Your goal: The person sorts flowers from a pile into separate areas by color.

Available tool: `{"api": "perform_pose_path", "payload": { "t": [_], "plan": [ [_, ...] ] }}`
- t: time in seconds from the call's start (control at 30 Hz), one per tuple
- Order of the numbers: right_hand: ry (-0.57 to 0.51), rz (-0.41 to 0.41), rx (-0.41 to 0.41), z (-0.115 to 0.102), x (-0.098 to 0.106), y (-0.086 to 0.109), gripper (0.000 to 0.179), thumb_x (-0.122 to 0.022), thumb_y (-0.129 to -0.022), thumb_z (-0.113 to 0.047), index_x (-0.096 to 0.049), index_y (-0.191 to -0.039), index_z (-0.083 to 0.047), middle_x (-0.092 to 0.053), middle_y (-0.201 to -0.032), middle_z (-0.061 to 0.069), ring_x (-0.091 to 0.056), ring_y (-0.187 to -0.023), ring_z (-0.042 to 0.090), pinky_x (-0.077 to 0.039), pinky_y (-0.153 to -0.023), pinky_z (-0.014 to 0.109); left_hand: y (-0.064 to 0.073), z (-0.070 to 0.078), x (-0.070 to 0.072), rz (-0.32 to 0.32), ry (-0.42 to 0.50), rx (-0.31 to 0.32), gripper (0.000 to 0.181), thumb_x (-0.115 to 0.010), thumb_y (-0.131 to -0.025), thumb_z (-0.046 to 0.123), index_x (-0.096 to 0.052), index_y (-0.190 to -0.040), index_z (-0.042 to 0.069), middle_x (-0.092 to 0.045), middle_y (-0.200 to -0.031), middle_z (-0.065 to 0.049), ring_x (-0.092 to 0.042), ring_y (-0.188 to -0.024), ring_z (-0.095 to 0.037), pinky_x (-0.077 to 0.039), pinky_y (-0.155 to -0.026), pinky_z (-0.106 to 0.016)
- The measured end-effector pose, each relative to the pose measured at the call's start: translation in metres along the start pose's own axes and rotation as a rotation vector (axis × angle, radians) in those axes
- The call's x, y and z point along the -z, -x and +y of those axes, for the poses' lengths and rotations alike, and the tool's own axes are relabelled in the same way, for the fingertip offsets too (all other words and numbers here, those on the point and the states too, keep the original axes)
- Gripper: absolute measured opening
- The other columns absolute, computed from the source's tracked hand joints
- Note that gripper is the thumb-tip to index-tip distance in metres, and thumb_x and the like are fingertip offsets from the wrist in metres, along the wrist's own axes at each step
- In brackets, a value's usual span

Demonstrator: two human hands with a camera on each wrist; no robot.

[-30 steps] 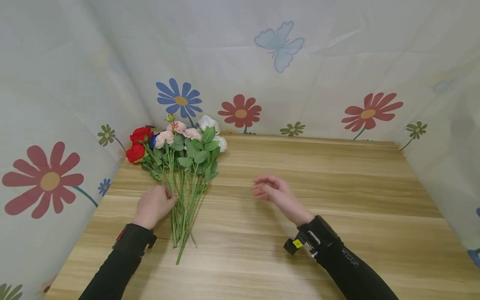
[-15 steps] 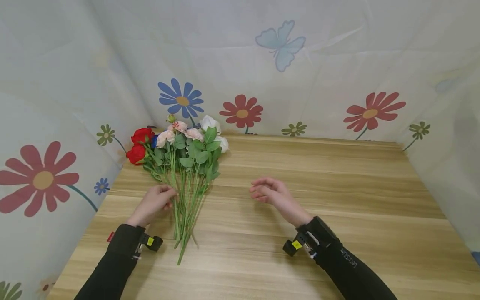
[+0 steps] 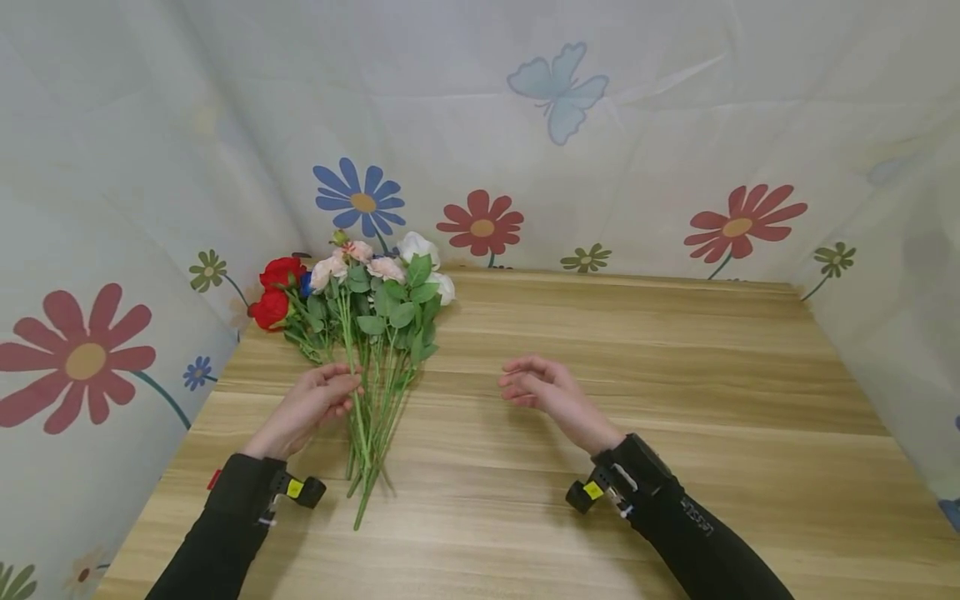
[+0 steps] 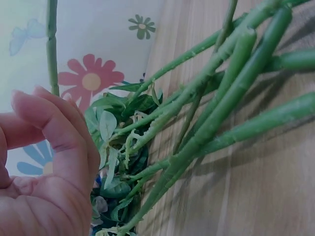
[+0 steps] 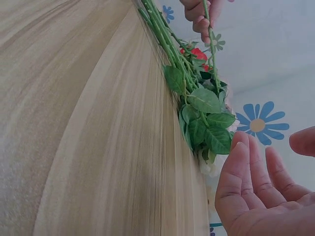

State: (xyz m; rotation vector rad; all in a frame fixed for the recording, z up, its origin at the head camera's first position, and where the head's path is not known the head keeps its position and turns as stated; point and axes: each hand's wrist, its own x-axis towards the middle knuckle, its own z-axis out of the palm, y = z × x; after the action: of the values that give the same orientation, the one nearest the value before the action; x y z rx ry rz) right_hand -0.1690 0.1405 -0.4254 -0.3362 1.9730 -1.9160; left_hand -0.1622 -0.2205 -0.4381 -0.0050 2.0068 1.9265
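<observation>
A green flower stem (image 4: 51, 49) is pinched between the thumb and fingers of my left hand (image 3: 307, 404). In the right wrist view that stem stands apart from the other stems, running into the leaves. In the head view it leads up toward the pale pink blooms (image 3: 327, 272). Under and beside it lies a bunch of stems (image 3: 382, 408) on the table, with red roses (image 3: 272, 308) at its left and white blooms (image 3: 417, 247) at its right. To the right of the bunch, my right hand (image 3: 551, 396) hovers with relaxed, slightly bent fingers, holding nothing.
The wooden table (image 3: 637, 350) reaches back to a pale curtain (image 3: 637, 150) printed with flowers and a butterfly, which also hangs at both sides. Green leaves (image 3: 401, 312) spread below the blooms. A bit of blue (image 3: 305, 283) shows behind the red roses.
My left hand has turned, drawn back slightly from the bunch, then moved right with a stem pinched and shifted off the others. The right hand stays nearly still.
</observation>
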Motion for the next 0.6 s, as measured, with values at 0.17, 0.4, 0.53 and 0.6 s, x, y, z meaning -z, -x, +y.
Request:
{"api": "perform_pose_path", "payload": {
  "t": [0.17, 0.4, 0.53, 0.6],
  "plan": [
    [-0.004, 0.004, -0.002, 0.001, -0.001, 0.001, 0.034, -0.045, -0.097, -0.007, -0.045, -0.126, 0.011, -0.050, -0.123, 0.035, -0.054, -0.109, 0.044, -0.041, -0.097, 0.055, 0.003, 0.002, -0.004, 0.012, 0.044, -0.044, 0.046, -0.048, -0.100, 0.015, -0.030, -0.134, -0.012, -0.054, -0.095, -0.008, -0.052, -0.067, -0.005, -0.046, -0.059, -0.017],
    [0.019, 0.005, -0.009, 0.003, -0.001, 0.002, 0.037, -0.046, -0.097, -0.008, -0.042, -0.127, 0.014, -0.053, -0.120, 0.032, -0.057, -0.106, 0.040, -0.041, -0.096, 0.056, 0.009, 0.005, -0.012, 0.048, -0.034, -0.121, 0.042, -0.046, -0.101, 0.014, -0.032, -0.132, -0.010, -0.054, -0.091, -0.008, -0.052, -0.067, -0.007, -0.046, -0.060, -0.020],
    [0.022, 0.007, -0.004, 0.003, -0.002, 0.002, 0.037, -0.045, -0.097, -0.008, -0.043, -0.127, 0.014, -0.053, -0.120, 0.032, -0.057, -0.106, 0.039, -0.041, -0.096, 0.056, 0.012, 0.007, -0.016, 0.065, -0.074, -0.164, 0.041, -0.049, -0.100, 0.019, -0.035, -0.130, -0.005, -0.055, -0.093, -0.013, -0.054, -0.068, -0.008, -0.048, -0.061, -0.023],
    [0.018, 0.005, -0.002, 0.003, -0.002, 0.001, 0.038, -0.045, -0.097, -0.008, -0.042, -0.127, 0.014, -0.053, -0.120, 0.033, -0.057, -0.106, 0.040, -0.041, -0.096, 0.056, 0.014, 0.009, -0.019, 0.061, -0.081, -0.183, 0.042, -0.050, -0.099, 0.020, -0.037, -0.131, -0.003, -0.055, -0.095, -0.016, -0.054, -0.068, -0.009, -0.048, -0.060, -0.025]
  ]
}}
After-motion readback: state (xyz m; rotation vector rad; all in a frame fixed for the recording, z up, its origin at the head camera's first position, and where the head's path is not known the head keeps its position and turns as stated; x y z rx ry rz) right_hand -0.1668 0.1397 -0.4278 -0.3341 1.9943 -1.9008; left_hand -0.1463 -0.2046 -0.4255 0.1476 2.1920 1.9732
